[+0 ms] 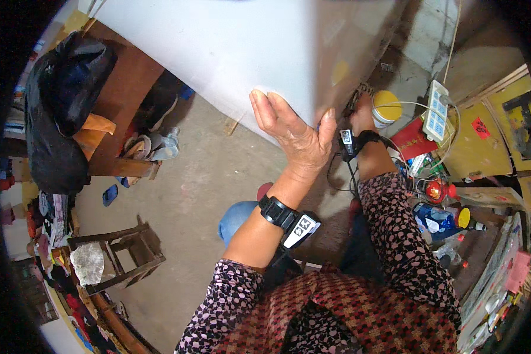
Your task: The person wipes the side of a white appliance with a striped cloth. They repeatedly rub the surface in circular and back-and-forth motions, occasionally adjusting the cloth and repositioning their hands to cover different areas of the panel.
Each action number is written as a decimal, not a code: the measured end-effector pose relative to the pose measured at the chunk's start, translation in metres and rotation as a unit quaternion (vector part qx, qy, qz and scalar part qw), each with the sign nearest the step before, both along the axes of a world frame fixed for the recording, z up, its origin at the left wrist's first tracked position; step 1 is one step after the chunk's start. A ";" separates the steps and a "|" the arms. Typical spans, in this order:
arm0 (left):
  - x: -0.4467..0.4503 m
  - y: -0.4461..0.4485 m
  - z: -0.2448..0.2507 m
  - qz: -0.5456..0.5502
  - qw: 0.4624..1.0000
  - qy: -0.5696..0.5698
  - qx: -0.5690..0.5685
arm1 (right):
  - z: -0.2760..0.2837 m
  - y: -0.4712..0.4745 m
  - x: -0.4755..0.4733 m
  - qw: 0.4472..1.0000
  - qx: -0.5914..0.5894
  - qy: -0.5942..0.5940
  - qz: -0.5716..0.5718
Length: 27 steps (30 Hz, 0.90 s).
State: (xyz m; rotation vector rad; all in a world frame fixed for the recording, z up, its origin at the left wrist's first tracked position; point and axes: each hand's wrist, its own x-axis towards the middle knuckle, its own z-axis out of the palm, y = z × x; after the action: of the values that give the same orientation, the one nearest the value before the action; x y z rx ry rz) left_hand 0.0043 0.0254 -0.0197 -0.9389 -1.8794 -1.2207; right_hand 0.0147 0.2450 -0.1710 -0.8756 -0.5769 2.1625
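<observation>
A large panel with a smooth white face (230, 53) and a brownish, shiny side stands before me. My left hand (292, 128) rests against its near corner, fingers spread over the white face and thumb by the edge. My right hand (362, 110) is beyond the brownish side, beside a white tub with a yellow lid (387, 106). A dark, woven-looking thing (358, 95) lies at the right fingertips; whether the hand grips it is unclear. Both wrists wear black straps with small devices.
A white power strip (436, 110) with cables lies at the right, near yellow cabinets (478, 137) and bottles (442, 217). A wooden stool frame (124, 259) stands on the concrete floor at the lower left. Dark bags or clothing (62, 110) hang at the left, above shoes (139, 148).
</observation>
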 end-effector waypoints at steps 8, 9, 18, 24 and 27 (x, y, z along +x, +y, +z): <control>-0.001 0.004 0.001 -0.005 1.000 -0.006 -0.001 | 0.026 -0.009 -0.002 1.000 0.009 0.023 0.004; -0.001 0.004 0.001 -0.009 1.000 -0.012 -0.003 | 0.039 -0.010 -0.004 1.000 -0.019 -0.007 -0.012; -0.002 -0.001 0.006 -0.028 1.000 -0.010 -0.007 | 0.169 -0.100 0.029 0.919 0.383 -0.023 -0.092; -0.003 -0.002 0.007 -0.028 0.999 -0.015 -0.010 | 0.205 -0.141 0.052 0.805 0.588 -0.054 -0.054; -0.004 -0.003 0.008 -0.025 0.999 -0.016 -0.015 | 0.197 -0.150 0.050 0.763 0.641 -0.049 -0.070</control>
State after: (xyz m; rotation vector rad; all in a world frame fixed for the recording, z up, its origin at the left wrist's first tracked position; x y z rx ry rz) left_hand 0.0002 0.0220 -0.0114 -0.9930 -1.9149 -1.2474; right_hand 0.0646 0.0952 0.0264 -0.2016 -1.6692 1.0804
